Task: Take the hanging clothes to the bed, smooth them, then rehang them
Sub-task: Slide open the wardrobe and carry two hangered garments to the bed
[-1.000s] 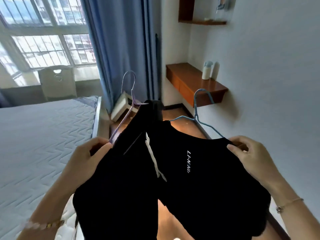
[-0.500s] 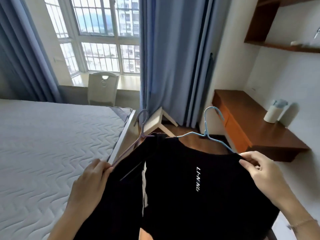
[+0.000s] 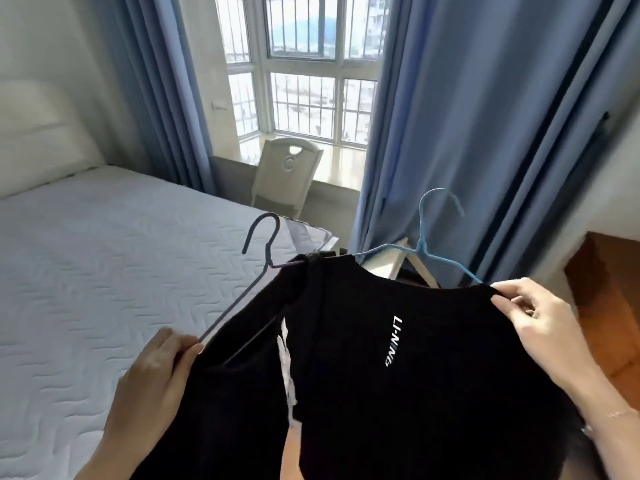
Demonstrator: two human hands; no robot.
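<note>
1. The person is standing at the corner of the bed (image 3: pixel 104 278), holding two black garments out in front of the body, both on hangers.
2. The left hand (image 3: pixel 156 372) is pinching closed on the shoulder end of the purple hanger (image 3: pixel 249 282) together with the cloth of the left garment (image 3: pixel 235 393); thumb and fingers are pressing the wire and fabric together.
3. The right hand (image 3: pixel 540 323) is gripping the far shoulder of the shirt (image 3: pixel 415 375), fingers curled shut over the cloth where the blue hanger (image 3: pixel 429 247) runs into it.
4. The shirt is showing white lettering on its chest and is overlapping the left garment; a white strip is showing in the gap between the two.
5. Both hanger hooks are pointing up and away from the person, free of any rail.
6. The garments are hanging over the floor just beside the mattress edge, not lying on the bed.
7. Beyond them, a white chair (image 3: pixel 287 174) is sitting under the window (image 3: pixel 304 81), flanked by blue curtains (image 3: pixel 467 133). A wooden desk (image 3: pixel 609 299) is showing at the right edge.
</note>
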